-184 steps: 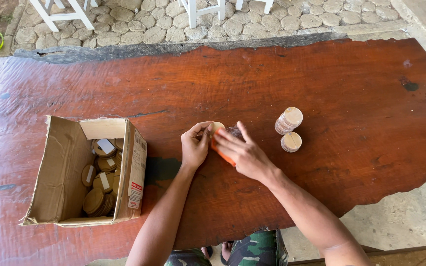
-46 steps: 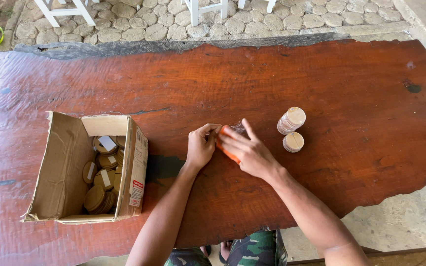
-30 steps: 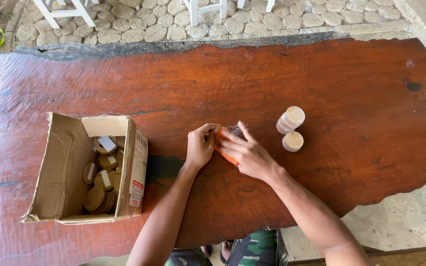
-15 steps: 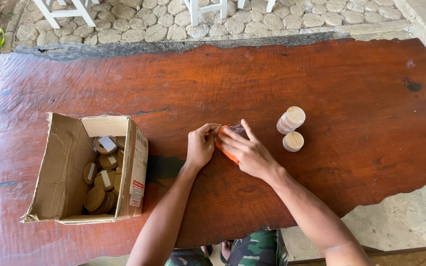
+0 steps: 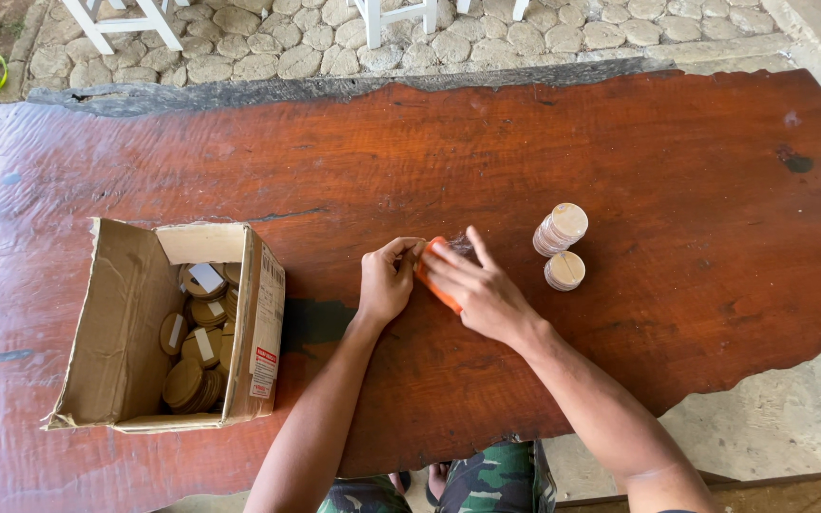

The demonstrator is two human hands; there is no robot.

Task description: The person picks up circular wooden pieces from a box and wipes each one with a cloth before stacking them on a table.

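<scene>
Orange pack [image 5: 437, 287], seemingly wrapped in clear film, lies mid-counter [image 5: 486, 142], pinned under the right hand [image 5: 477, 290], which grasps it; the left hand [image 5: 384, 283] pinches its near end. Two stacks of round discs [image 5: 561, 228] stand just beside. An open cardboard box [image 5: 125, 323] of discs sits well apart.

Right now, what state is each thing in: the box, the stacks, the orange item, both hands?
Cardboard box: open, flaps up, partly filled with round wooden discs.
Taller disc stack: wrapped, leaning, on the table.
Shorter disc stack: upright beside it.
Orange item: gripped between both hands.
Left hand: closed on its end.
Right hand: pressed over it.
</scene>
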